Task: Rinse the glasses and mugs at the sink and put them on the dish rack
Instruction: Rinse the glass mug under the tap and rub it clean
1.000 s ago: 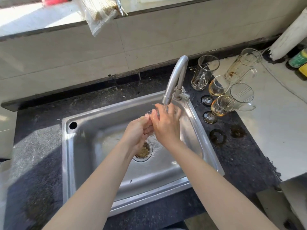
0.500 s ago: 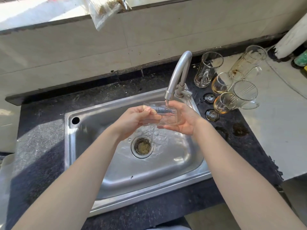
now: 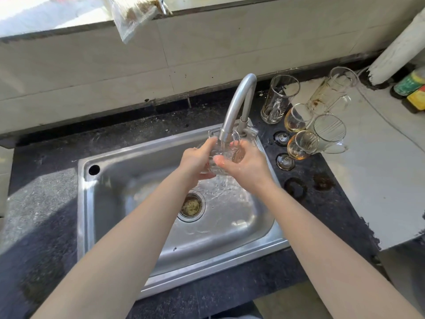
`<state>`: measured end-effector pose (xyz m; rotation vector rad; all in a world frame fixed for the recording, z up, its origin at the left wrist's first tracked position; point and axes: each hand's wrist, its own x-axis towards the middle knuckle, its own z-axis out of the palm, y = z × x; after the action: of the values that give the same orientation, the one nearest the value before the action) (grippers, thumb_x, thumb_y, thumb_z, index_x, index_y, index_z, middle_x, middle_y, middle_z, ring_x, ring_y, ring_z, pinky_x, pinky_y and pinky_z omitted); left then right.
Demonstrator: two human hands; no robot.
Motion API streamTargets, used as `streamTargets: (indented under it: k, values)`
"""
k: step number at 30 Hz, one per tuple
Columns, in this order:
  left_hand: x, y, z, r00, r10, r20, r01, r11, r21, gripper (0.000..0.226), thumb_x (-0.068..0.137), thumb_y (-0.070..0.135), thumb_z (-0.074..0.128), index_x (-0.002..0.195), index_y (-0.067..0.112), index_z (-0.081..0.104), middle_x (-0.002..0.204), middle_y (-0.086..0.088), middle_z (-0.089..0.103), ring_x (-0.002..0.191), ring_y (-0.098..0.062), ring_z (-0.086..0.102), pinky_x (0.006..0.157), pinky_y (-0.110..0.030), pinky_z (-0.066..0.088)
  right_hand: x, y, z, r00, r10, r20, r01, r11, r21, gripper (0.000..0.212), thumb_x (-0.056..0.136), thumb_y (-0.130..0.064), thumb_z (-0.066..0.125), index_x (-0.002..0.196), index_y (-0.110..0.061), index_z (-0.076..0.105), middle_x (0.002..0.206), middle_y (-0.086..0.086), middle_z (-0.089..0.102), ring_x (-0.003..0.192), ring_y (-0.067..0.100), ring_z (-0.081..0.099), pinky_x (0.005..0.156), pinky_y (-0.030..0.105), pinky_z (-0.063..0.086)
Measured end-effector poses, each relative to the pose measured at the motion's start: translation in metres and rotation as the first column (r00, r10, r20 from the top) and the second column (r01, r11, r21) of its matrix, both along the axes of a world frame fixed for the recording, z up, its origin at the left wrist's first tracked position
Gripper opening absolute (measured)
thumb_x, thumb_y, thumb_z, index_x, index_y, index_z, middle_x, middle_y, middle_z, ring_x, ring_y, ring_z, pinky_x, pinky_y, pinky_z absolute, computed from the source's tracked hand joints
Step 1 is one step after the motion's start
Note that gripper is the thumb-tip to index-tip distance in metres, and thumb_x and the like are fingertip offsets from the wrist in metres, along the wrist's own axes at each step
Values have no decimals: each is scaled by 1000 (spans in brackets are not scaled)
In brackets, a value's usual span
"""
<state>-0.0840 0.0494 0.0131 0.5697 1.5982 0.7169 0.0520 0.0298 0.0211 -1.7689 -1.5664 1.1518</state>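
— Where do we look from?
— From our head, close above the sink (image 3: 110,192), facing forward and down.
— And the aim?
— Dead centre, our left hand (image 3: 197,160) and right hand (image 3: 249,168) grip the glass mug (image 3: 226,155); our forearms (image 3: 128,238) enter from 5 and 7 o'clock, and the wall (image 3: 92,72) lies at 12.

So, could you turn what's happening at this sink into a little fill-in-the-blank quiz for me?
Water from the faucet runs over a clear glass and down into the steel ____. The left hand and the right hand both grip the ____. The waiting glassware stands to the ____ of the basin. Among it, ____ stemmed wine glasses hold amber liquid.
Missing words: sink; glass; right; two.
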Motion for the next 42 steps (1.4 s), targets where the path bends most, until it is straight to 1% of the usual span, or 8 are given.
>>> streamTargets:
  k: [6,11,16,23,27,33,38,42]
  values:
    - [8,-1,0,989,-145,-39,149,981,124,37,92,37,49,124,20,42,106,0,60,96,-21,62,80,-42,53,7,1,8,999,-43,-21,43,999,2,53,75,-48,74,116,-20,57,96,-8,60,89,10,55,65,18,39]
    - [3,0,6,991,-121,-52,123,991,53,43,75,44,59,109,16,60,111,-9,62,89,-29,67,56,-40,59,16,1,16,990,141,-6,-141,990,7,39,75,-41,77,102,-33,51,81,-22,51,70,-7,46,61,15,36]
    - [-7,-1,20,938,-252,239,279,956,-87,30,91,46,49,111,27,61,110,-6,57,89,-28,64,71,-46,57,29,12,19,958,187,-219,-209,975,-82,38,71,-29,84,101,-28,61,94,-9,71,87,8,69,82,31,55]
    - [-6,-2,12,978,-93,188,111,990,-92,25,84,45,59,92,22,65,97,-6,61,83,-24,59,80,-45,53,8,18,3,900,-165,-404,76,971,-226,43,81,-32,73,115,-10,59,108,8,67,87,17,68,53,32,56]
    - [-6,-8,5,996,-36,86,41,998,-53,36,79,47,58,105,24,64,116,-11,64,94,-29,63,80,-55,54,-16,22,-12,843,-392,-369,321,916,-240,39,72,-46,73,98,-18,66,96,1,69,86,19,66,66,32,52]
    - [-17,-10,3,981,-99,-165,122,984,131,19,93,27,55,80,14,58,78,-3,57,64,-17,57,65,-35,52,-13,34,-19,864,-315,-393,178,921,-347,33,67,-39,72,73,-8,62,65,9,59,64,25,55,62,30,42]
    - [-15,-9,17,981,-167,-100,180,974,138,39,96,47,47,103,13,66,89,1,64,74,-13,58,59,-23,50,-8,38,-21,832,-313,-458,112,904,-413,42,60,-42,73,85,-7,72,83,9,73,78,27,66,82,46,52]
    - [-8,-10,17,999,-16,-28,19,993,116,40,98,49,41,106,14,60,91,5,62,78,-8,58,76,-31,48,-35,26,-21,647,-627,-433,432,770,-469,25,73,-31,74,84,-11,62,75,4,64,69,22,60,66,35,50]
